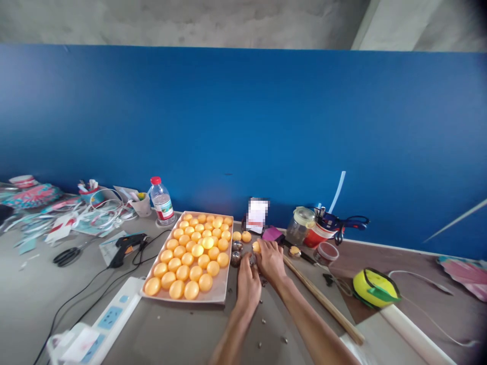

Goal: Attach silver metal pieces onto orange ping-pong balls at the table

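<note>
My left hand [248, 284] is closed low over the table, its fingertips at a small shiny silvery piece [252, 259] whose kind I cannot make out. Beside it, my right hand [271, 264] has its fingers curled around an orange ball [256, 247], which is partly covered. The two hands nearly meet. Just left of them sit dark metallic balls [236, 258], and loose orange balls [246, 236] lie behind. A shallow white tray [227, 284] of orange ping-pong balls [182, 272] stands to the left. Small metal bits [284, 340] are scattered near my forearms.
A wooden stick [327, 302] slants beside my right forearm. Behind stand a lidded jar [300, 226] and a red-white container [317, 235] with scissors. At left are a glue gun [125, 248], power strip [114, 319], scissors [68, 255] and water bottle [163, 205]. A yellow tape roll [375, 288] lies right.
</note>
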A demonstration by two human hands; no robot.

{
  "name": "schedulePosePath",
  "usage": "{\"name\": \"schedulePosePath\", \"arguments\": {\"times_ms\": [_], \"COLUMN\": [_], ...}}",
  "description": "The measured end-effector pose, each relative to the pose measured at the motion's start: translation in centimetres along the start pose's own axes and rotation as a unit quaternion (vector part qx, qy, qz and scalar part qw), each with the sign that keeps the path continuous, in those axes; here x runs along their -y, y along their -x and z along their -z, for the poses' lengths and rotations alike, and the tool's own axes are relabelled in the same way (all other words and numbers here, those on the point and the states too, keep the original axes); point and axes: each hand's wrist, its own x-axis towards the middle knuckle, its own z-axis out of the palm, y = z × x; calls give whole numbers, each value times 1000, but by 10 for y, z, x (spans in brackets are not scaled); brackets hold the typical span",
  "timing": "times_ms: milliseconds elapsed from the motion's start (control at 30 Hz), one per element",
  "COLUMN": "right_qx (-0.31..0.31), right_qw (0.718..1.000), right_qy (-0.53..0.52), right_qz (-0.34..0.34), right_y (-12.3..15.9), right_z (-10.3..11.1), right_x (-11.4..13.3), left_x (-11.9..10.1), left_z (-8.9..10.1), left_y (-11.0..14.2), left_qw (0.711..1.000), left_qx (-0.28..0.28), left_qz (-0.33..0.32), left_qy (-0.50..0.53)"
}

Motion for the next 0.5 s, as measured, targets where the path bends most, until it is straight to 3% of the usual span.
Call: {"name": "schedulePosePath", "arguments": {"times_ms": [167,267,400,500], "right_qx": [21,-10,-76,-45], "right_qw": [998,999,995,991], "right_qy": [38,22,-49,-79], "right_qz": [-38,-29,32,99], "right_y": [-5,-1,12,22], "right_z": [-1,-4,0,5], "right_x": [6,4,6,15], "left_x": [-4,-6,-12,-16], "left_z": [2,3,7,9], "left_y": [1,0,-1,1], "left_qw": [1000,1000,999,998], "left_qx": [15,12,13,0], "left_qz": [14,21,25,20], "left_qy": [-13,3,39,63]}}
